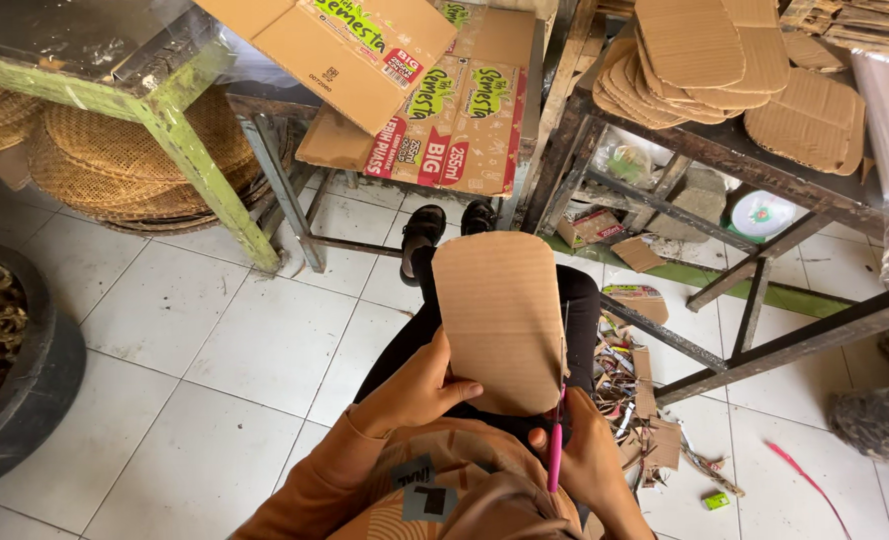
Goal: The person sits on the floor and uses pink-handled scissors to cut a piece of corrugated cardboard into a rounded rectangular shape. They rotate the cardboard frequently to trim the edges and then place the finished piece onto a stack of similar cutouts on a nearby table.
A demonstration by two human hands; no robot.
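A: Left hand [417, 392] closed on the lower left edge of a cardboard cutout [502, 318] with rounded corners, thumb across its face; held upright over the lap, above black trousers and sandals [423, 232].

B: Right hand [587, 462] wrapped around pink-handled scissors [557, 440], blade running up along the cutout's right edge. How far apart the blades stand: cannot tell, too thin in this view.

A: Offcuts [637, 400] scattered on the white tiled floor [215, 340] at right; finished cutouts of the same shape stacked [705, 60] on the dark metal-framed surface [765, 175] above. Flattened printed cartons [445, 110] leaning ahead; woven trays [115, 160] under the green surface at left.

B: Likely risks: left thumb and fingers near the cutting line, so a slip of the blade toward them; a one-handed grip low on the piece, hence possible flexing of the corrugated board and a ragged or wandering edge; loose scraps underfoot, a slipping hazard on smooth tile.
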